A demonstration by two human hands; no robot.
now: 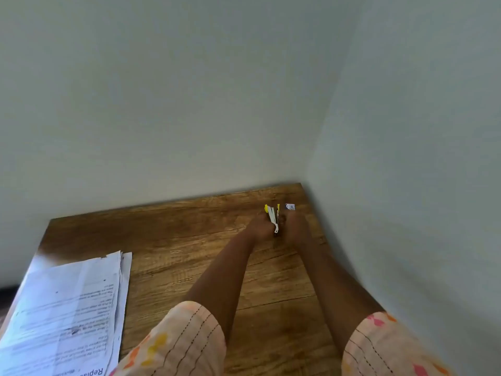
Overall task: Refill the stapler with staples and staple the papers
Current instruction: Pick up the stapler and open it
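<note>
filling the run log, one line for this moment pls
both hands on stapler, far right | small box beside | papers unstapled, near left

Soft, even daylight; glare whitens the papers at left, edges bow from wide-angle distortion, slightly blurred throughout.

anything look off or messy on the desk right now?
Only a little. The stack of papers at the desk's left edge is unevenly squared, with lower sheets poking out along its right side. The stapler is held between the left hand and right hand. Nothing looks spilled or damaged.
</note>
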